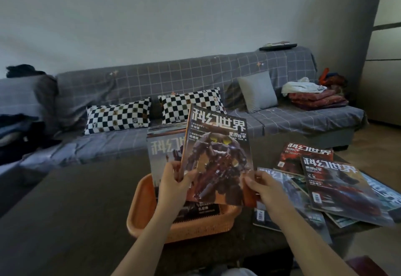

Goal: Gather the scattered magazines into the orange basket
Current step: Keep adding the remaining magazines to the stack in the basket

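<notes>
Both hands are gripping a robot-cover magazine (217, 158) upright over the orange basket (141, 217), left hand (173, 180) and right hand (263, 185) pinching its lower corners, probably lowering it beside the standing stack (165, 145), with loose magazines (338, 186) awaiting on the right.

Orange basket (138, 202) — grey grid-checked sofa (152, 80) — black-and-white chequered cushions (118, 118)
</notes>
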The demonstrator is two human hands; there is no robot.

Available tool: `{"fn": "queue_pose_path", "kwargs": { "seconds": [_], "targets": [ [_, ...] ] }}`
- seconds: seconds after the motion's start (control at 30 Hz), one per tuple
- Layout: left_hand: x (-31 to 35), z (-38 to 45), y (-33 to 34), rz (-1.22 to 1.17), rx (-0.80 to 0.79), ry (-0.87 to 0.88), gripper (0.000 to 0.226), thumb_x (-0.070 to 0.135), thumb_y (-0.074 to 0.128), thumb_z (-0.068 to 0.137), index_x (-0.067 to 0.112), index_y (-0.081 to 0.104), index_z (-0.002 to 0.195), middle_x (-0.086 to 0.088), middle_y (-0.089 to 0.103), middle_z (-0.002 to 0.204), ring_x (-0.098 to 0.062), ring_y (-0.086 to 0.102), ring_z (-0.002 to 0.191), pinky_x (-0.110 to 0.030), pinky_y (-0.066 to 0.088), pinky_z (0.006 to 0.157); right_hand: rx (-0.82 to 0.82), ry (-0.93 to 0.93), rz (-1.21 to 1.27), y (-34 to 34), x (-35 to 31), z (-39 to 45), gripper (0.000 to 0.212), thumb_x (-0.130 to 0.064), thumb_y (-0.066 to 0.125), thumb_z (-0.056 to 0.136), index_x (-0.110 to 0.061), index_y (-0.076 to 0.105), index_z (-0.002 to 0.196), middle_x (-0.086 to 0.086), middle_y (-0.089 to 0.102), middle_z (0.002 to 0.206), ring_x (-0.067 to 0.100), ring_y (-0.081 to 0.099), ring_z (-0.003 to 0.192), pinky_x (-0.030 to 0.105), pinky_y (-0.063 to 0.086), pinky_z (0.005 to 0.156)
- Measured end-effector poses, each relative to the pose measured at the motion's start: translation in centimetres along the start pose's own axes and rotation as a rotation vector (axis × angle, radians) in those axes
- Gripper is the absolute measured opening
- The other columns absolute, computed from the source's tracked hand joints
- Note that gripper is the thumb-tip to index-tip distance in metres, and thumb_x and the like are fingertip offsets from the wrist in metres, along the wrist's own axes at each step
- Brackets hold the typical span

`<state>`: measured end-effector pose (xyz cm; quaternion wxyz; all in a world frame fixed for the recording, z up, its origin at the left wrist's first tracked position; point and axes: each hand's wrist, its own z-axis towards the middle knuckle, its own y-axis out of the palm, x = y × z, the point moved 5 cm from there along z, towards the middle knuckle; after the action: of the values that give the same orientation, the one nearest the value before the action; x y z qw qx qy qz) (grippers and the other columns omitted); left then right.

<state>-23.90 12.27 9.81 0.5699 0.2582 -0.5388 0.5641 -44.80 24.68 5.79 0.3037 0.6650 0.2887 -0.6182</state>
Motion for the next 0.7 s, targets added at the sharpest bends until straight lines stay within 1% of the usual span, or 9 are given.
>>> {"fn": "queue_pose_path", "kwargs": {
  "seconds": [0.1,0.17,0.23,0.3,0.4,0.5,0.53,0.6,0.7],
  "targets": [
    [-1.3,-0.2,-2.3,-0.061,0.041,-0.009,0.014,0.043,0.061,0.087,0.051,0.051,0.094,0.006,0.073,0.087,-0.019,0.072,0.067,-0.046,0.061,0.057,-0.032,-0.024,-0.071,2.4,-0.4,0.6,0.009,-0.019,0.062,0.088,-0.023,0.058,0.094,-0.004,0.065,0.097,0.010,0.061,0.088,0.027,0.048,0.071],
    [-2.3,-0.2,-3.6,-0.075,0.082,-0.027,0.012,0.053,0.056,0.083,0.060,0.049,0.091,0.003,0.072,0.090,-0.019,0.073,0.070,-0.049,0.061,0.060,-0.065,-0.023,-0.102,4.0,-0.3,1.1,0.010,-0.019,0.062,0.088,-0.022,0.058,0.097,-0.004,0.066,0.098,0.010,0.062,0.090,0.025,0.048,0.071],
    [-3.4,-0.1,-4.5,-0.091,0.109,-0.046,0.012,0.053,0.054,0.083,0.059,0.049,0.092,0.005,0.069,0.093,-0.016,0.072,0.072,-0.049,0.061,0.061,-0.084,-0.025,-0.163,5.3,0.0,1.8,0.016,-0.021,0.062,0.087,-0.020,0.058,0.103,-0.004,0.066,0.102,0.013,0.062,0.094,0.030,0.050,0.079],
    [-4.5,0.2,-5.0,-0.090,0.105,-0.067,0.015,0.039,0.057,0.091,0.051,0.050,0.096,0.005,0.069,0.095,-0.018,0.072,0.076,-0.051,0.060,0.065,-0.080,-0.033,-0.262,6.4,0.3,2.6,0.023,-0.024,0.063,0.087,-0.021,0.057,0.108,-0.006,0.063,0.103,0.011,0.059,0.092,0.029,0.050,0.078],
    [-6.4,0.9,-5.4,-0.002,0.087,-0.116,0.022,0.026,0.061,0.092,0.033,0.053,0.111,0.009,0.065,0.099,-0.013,0.066,0.087,-0.041,0.059,0.073,-0.050,-0.093,-0.404,7.9,0.7,3.5,0.031,-0.023,0.063,0.086,-0.025,0.054,0.116,-0.017,0.058,0.096,0.001,0.054,0.084,0.015,0.039,0.064],
    [-8.1,1.3,-5.4,0.106,0.065,-0.178,0.026,0.021,0.067,0.088,0.040,0.051,0.096,0.011,0.064,0.094,-0.003,0.062,0.082,-0.024,0.051,0.063,-0.031,-0.136,-0.563,8.9,1.6,4.1,0.040,-0.023,0.065,0.085,-0.025,0.052,0.123,-0.011,0.061,0.105,0.012,0.059,0.101,0.020,0.041,0.076],
    [-8.7,1.3,-5.4,0.155,0.060,-0.207,0.026,0.019,0.068,0.087,0.038,0.051,0.089,0.010,0.065,0.091,-0.003,0.063,0.078,-0.023,0.051,0.061,-0.016,-0.146,-0.628,9.1,1.9,4.2,0.036,-0.024,0.066,0.084,-0.025,0.054,0.118,-0.008,0.063,0.107,0.014,0.060,0.100,0.022,0.041,0.077],
    [-9.6,1.4,-5.4,0.225,0.063,-0.267,0.023,0.017,0.069,0.086,0.031,0.051,0.083,0.009,0.065,0.084,-0.004,0.063,0.073,-0.026,0.053,0.059,0.017,-0.176,-0.781,9.4,2.5,4.3,0.019,-0.026,0.067,0.083,-0.029,0.053,0.095,-0.007,0.064,0.099,0.007,0.059,0.083,0.021,0.044,0.073],
    [-9.8,1.7,-5.4,0.315,0.086,-0.292,0.026,0.016,0.068,0.087,0.031,0.048,0.079,0.010,0.062,0.078,-0.003,0.061,0.068,-0.022,0.046,0.051,0.058,-0.197,-0.917,9.6,3.2,4.3,0.023,-0.027,0.066,0.083,-0.032,0.044,0.080,-0.012,0.058,0.080,0.000,0.053,0.069,0.021,0.047,0.066]
  ]
}}
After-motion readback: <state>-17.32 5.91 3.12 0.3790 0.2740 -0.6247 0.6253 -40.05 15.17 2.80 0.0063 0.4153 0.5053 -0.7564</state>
